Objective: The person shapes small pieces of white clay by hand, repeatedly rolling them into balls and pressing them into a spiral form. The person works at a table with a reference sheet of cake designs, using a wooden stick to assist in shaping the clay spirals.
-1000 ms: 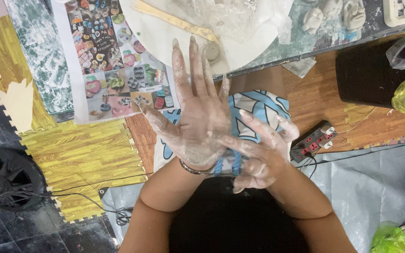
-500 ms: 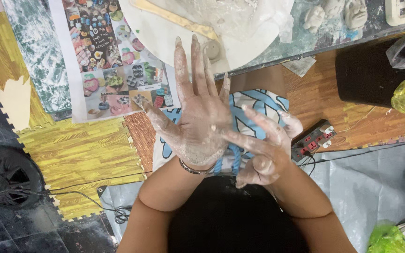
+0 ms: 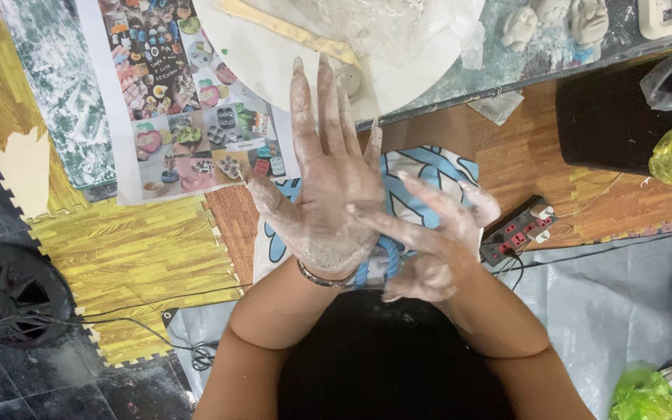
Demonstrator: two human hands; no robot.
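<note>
My left hand (image 3: 324, 187) is held flat with its fingers spread and pointing away from me, coated in whitish dried clay. A thin bracelet (image 3: 322, 278) circles its wrist. My right hand (image 3: 437, 241), also smeared with clay, lies across the lower edge of the left hand, its fingers apart and touching it near the little-finger side. Neither hand holds anything. Under both hands lies a blue and white patterned cloth (image 3: 421, 167).
A white round board (image 3: 274, 66) with a wooden stick and clay sits at the top, with small clay figures (image 3: 585, 19) to its right. Also here: a sheet of colourful pictures (image 3: 188, 101), a power strip (image 3: 519, 229), a black fan (image 3: 9, 295), yellow foam mats (image 3: 134, 249), a green bag (image 3: 647, 393).
My right hand's fingers have slid a little across the left hand, rubbing it. The left hand stays spread in about the same place.
</note>
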